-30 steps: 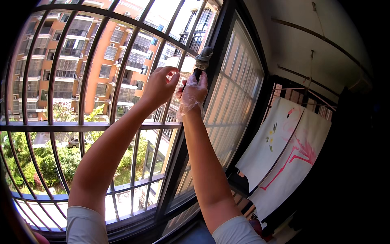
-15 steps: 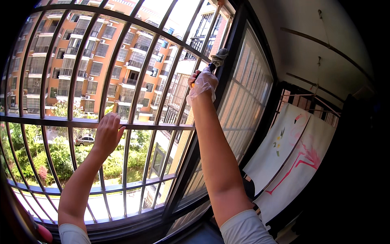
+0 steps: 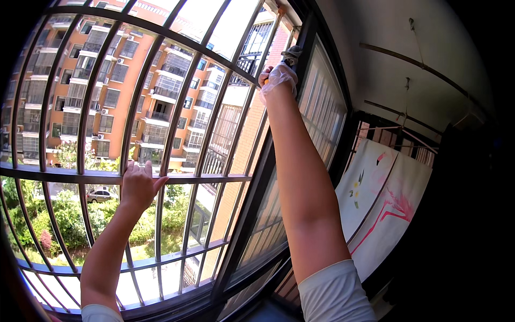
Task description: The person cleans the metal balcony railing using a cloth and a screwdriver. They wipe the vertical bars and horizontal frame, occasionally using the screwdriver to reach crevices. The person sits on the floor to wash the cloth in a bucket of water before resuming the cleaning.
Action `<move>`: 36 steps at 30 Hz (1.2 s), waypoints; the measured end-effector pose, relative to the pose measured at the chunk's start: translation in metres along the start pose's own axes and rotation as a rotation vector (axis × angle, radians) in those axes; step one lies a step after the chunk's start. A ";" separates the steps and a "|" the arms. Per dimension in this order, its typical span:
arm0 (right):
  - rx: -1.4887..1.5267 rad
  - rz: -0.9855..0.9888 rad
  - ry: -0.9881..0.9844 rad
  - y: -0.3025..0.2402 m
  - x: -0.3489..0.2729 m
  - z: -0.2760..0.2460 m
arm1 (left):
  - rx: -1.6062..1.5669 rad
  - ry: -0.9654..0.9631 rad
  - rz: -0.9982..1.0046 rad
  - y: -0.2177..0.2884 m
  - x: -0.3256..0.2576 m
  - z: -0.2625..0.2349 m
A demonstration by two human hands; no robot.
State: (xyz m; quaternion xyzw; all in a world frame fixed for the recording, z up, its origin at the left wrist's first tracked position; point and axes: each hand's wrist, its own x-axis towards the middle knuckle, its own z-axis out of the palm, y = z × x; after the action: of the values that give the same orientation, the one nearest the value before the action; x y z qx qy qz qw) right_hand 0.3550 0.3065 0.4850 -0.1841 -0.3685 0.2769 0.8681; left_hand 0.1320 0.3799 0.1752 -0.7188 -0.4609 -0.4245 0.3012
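Observation:
My left hand (image 3: 138,185) rests over a horizontal bar (image 3: 214,178) of the metal window grille. Its fingers curl over the top and the thumb sticks out to the right. Higher up, my right hand (image 3: 279,77) wears a thin clear plastic glove. It is closed around a tool (image 3: 291,55) with a dark and yellow handle and a grey, cloth-like head; its exact kind I cannot make out. The tool's head is beside the dark window frame (image 3: 307,40), at the grille's upper right. Whether it touches the frame, I cannot tell.
To the right is a glass sliding pane (image 3: 322,102). A white split curtain with a pink flamingo (image 3: 394,206) hangs beyond it. Hanging rods (image 3: 424,65) run below the ceiling. Outside the grille stand an orange apartment building (image 3: 110,96), shrubs (image 3: 64,220) and a parked car (image 3: 102,195).
The view has shifted slightly. My right hand has moved upward along the window frame with the tool. My left hand stays on the horizontal bar, its thumb now more spread.

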 end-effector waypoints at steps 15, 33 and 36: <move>-0.871 -0.360 -0.016 -0.060 0.141 0.078 | -0.021 0.242 0.076 0.000 0.000 0.017; -1.877 -0.881 0.162 -0.032 0.129 0.060 | 0.019 0.241 0.077 -0.004 -0.001 0.013; -0.069 -0.218 -0.068 -0.076 0.118 0.078 | 0.011 0.253 0.080 0.000 0.001 0.018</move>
State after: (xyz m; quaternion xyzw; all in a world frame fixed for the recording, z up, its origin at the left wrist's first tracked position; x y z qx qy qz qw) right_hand 0.3913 0.3286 0.6395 -0.1633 -0.4248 0.1739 0.8733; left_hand 0.1380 0.3953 0.1673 -0.6757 -0.3927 -0.4967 0.3776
